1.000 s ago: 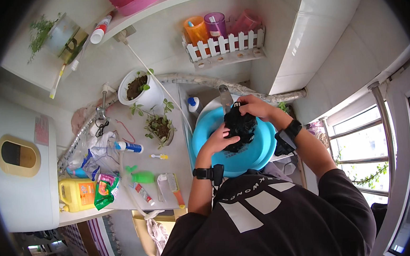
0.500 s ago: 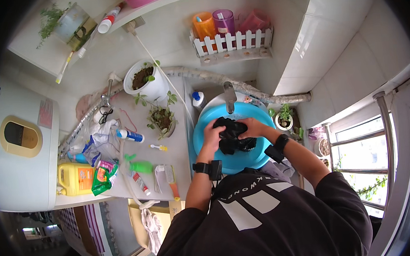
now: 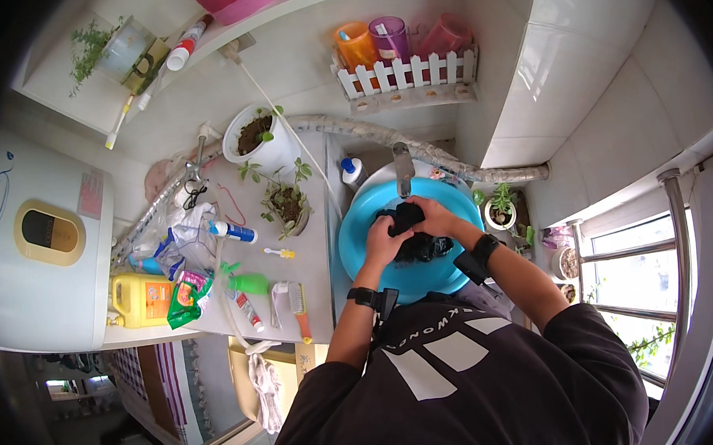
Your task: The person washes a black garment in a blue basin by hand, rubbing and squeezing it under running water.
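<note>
A round blue basin [image 3: 357, 247] sits in a white sink under a metal tap [image 3: 402, 168]. Inside it lies a wet black cloth [image 3: 413, 233]. My left hand [image 3: 385, 241] grips the cloth's left side and my right hand [image 3: 437, 217] grips it from the top right, both hands pressed together over the basin's middle. Each wrist carries a black band.
Left of the basin, a grey counter [image 3: 318, 258] carries two potted plants [image 3: 282, 201], a yellow jug [image 3: 140, 300], a green spray bottle [image 3: 245, 281], tubes and a brush [image 3: 299, 305]. A white water heater [image 3: 40, 245] stands far left. Coloured cups [image 3: 393, 42] sit on a small shelf behind.
Both hands have kept hold of the black cloth and worked it in the basin, shifting slightly toward the basin's upper middle under the tap.
</note>
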A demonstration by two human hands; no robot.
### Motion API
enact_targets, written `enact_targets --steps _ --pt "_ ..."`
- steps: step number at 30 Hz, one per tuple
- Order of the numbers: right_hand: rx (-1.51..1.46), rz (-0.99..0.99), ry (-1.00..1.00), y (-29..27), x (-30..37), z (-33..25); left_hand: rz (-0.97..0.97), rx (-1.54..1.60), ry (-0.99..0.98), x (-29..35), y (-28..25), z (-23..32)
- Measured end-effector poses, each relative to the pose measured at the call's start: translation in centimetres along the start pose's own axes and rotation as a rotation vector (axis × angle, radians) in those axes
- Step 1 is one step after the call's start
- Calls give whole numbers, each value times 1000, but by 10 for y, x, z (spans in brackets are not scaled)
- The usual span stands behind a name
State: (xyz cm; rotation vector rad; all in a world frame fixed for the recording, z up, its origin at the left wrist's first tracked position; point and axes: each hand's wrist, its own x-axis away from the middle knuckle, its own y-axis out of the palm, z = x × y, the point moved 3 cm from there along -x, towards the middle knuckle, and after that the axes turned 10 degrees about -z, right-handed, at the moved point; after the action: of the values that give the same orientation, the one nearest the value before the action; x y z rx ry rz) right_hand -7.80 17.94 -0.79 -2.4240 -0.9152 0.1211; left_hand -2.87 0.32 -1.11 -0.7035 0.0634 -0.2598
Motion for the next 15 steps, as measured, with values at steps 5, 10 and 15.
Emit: enact_targets --steps 5,10,15 --pt "-55 -69 38 -5 4 -4 177 113 69 10 -54 31" --pt "229 -361 152 -23 6 23 170 855 -198 6 -74 6" --pt "-398 46 -83 -20 5 19 185 1324 -186 7 -63 -5"
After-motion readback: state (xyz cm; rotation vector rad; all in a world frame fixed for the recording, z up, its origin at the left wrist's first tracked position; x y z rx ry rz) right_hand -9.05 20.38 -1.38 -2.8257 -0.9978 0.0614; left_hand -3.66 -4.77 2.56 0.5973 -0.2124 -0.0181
